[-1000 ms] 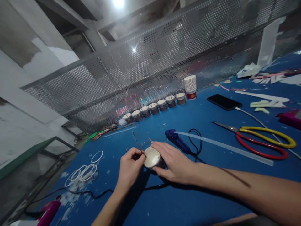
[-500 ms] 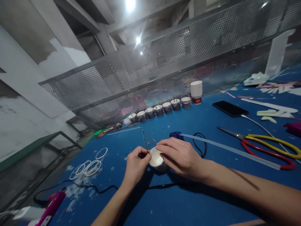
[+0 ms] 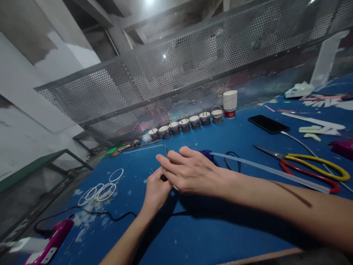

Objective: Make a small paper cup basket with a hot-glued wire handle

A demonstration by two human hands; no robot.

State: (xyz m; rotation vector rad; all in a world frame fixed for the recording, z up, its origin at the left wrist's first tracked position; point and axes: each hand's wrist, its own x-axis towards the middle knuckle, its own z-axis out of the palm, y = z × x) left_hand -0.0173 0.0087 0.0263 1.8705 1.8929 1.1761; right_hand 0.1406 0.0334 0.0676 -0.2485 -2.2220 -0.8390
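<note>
My left hand (image 3: 157, 189) is closed in a pinch at the side of a small paper cup (image 3: 175, 188), of which only a sliver shows. The tip of a thin dark strip (image 3: 166, 149) stands up behind the fingers, its lower end hidden at the left hand's pinch. Over the cup and the left fingertips lies my right hand (image 3: 189, 171), fingers bent and close together. Its thumb and whatever it grips are hidden. Just behind it is a dark blue glue gun (image 3: 206, 156) with a long translucent glue stick (image 3: 256, 168) in it.
Several dark-wrapped cups (image 3: 184, 125) line the back by a perforated metal panel (image 3: 165, 81), beside stacked paper cups (image 3: 230, 103). Rightward lie a phone (image 3: 268, 124) and red-and-yellow-handled scissors (image 3: 311, 163). White rings (image 3: 106, 192) and a magenta power strip (image 3: 52, 241) are at left.
My right hand has moved left from the cup's right rim, across its top to my left fingertips. It now covers nearly all of the cup and most of the dark strip.
</note>
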